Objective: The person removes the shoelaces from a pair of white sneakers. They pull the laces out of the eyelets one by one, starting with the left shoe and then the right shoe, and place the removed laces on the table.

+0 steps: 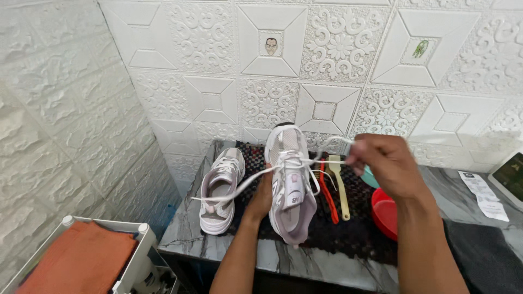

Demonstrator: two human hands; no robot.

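- While the left hand [262, 197] gripped the raised sneaker [290, 182] from behind, its fingers were closed round the shoe's side and mostly hidden by it, so the shoe stood on end, sole away from the camera and tongue facing it, above the dark woven mat [348, 231].
- Held that way, the lacing was turned toward the person, which seemed the reason for the upright grip.
- The right hand [384, 163] was closed, fingertips pinched on one end of the white shoelace [327, 161], drawn taut to the right from the upper eyelets; the pull kept the lace straight and clear of the shoe.
- The lace's other end ran loose down to the left, crossing in front of the second sneaker [220, 190], which lay flat on the mat just beside the held one, opening upward.
- Near the held shoe's right side lay an orange brush [328, 198] and a cream-handled brush [341, 188], side by side on the mat, within reach.
- A red basin [385, 211] sat partly behind the right forearm, at the mat's right edge.
- All of it rested on a grey marble counter [190, 231] against a white embossed wall.
- Slips of paper [485, 196] lay well apart, to the far right.
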